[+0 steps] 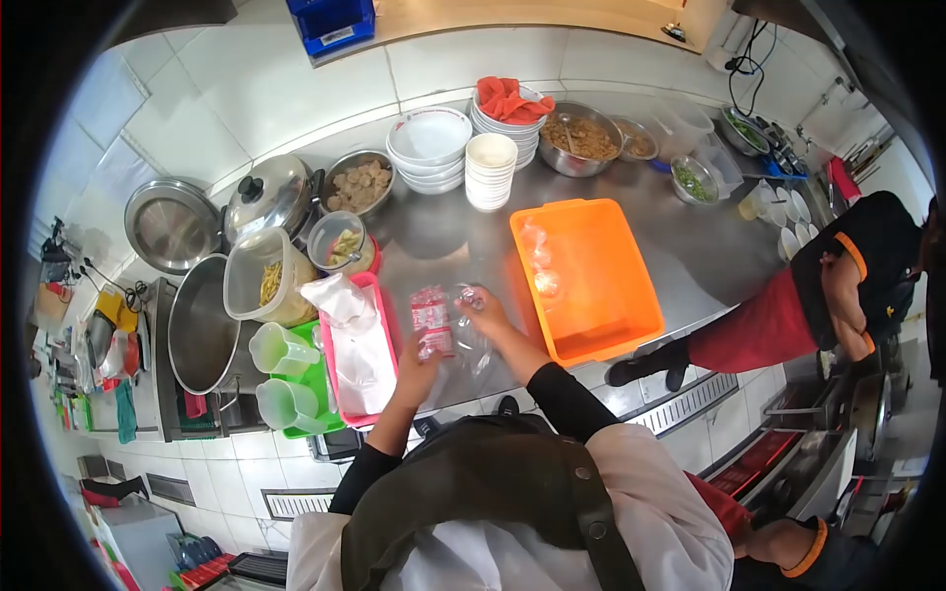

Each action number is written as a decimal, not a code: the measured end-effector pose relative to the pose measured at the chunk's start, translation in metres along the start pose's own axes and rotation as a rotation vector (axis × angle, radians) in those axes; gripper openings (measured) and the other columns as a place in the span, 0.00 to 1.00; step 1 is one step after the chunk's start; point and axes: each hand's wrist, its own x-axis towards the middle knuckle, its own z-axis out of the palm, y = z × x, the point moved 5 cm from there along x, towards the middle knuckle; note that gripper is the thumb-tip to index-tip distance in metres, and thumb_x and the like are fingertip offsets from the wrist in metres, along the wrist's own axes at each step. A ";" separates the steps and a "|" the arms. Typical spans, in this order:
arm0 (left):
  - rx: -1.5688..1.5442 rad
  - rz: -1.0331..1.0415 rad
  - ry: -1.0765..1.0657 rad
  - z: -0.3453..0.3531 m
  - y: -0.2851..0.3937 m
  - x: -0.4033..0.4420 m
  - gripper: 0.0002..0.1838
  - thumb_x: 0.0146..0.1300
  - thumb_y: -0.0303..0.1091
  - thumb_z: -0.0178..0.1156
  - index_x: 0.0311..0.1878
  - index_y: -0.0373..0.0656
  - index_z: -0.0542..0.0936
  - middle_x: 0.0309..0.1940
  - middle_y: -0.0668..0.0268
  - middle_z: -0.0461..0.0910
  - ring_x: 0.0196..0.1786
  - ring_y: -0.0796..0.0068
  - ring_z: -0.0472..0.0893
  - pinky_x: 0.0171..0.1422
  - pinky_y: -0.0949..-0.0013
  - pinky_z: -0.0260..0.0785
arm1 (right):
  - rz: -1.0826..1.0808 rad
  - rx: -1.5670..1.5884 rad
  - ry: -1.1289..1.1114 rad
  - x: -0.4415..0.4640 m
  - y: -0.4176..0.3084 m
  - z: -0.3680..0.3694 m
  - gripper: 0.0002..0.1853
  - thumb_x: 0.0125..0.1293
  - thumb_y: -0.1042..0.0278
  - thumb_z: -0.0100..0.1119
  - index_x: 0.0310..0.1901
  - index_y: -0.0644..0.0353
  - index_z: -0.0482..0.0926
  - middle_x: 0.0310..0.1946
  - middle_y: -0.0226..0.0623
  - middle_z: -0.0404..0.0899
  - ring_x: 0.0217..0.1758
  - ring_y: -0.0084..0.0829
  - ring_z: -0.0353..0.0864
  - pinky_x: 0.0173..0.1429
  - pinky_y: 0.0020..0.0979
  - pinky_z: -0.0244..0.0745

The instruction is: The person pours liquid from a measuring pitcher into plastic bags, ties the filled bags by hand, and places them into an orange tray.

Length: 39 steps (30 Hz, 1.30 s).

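My left hand (419, 362) is closed on the lower end of a red-and-white printed packet (431, 317), just above the steel counter. Whether it is one packet or a few together, I cannot tell. To its right, my right hand (485, 313) pinches the top of a clear plastic bag (477, 347) that hangs toward the counter's front edge. An orange tub (616, 266) stands right of my hands, with several small clear wrapped bundles (540, 258) along its left side. On my left is a pink tray (387, 335) holding white paper or plastic sheets (361, 360).
White bowls (430, 138) and paper cups (490, 172) are stacked behind. Steel bowls of food (581, 138) line the back. Pots (202, 315), a tub (251, 281) and measuring jugs (281, 350) crowd the left. A co-worker (838, 281) stands at the right; another person's arm (783, 542) shows lower right.
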 end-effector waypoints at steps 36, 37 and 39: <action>0.300 0.427 -0.362 -0.008 0.154 -0.013 0.06 0.56 0.32 0.66 0.35 0.42 0.85 0.27 0.60 0.83 0.30 0.67 0.83 0.40 0.66 0.74 | 0.005 0.055 -0.342 -0.165 -0.190 -0.087 0.09 0.66 0.72 0.61 0.43 0.69 0.82 0.29 0.34 0.84 0.30 0.19 0.81 0.36 0.21 0.76; 0.327 0.433 -0.368 -0.010 0.153 -0.015 0.06 0.56 0.33 0.66 0.35 0.43 0.85 0.26 0.61 0.83 0.30 0.67 0.83 0.40 0.65 0.75 | 0.021 0.006 -0.406 -0.163 -0.191 -0.079 0.09 0.66 0.72 0.61 0.43 0.70 0.82 0.30 0.34 0.84 0.31 0.20 0.81 0.36 0.21 0.77; 0.320 0.395 -0.325 -0.023 0.150 -0.020 0.08 0.54 0.34 0.68 0.34 0.41 0.85 0.27 0.60 0.83 0.31 0.67 0.83 0.40 0.65 0.75 | 0.053 -0.094 -0.504 -0.163 -0.190 -0.067 0.09 0.66 0.72 0.60 0.43 0.70 0.82 0.30 0.35 0.84 0.32 0.20 0.82 0.36 0.22 0.77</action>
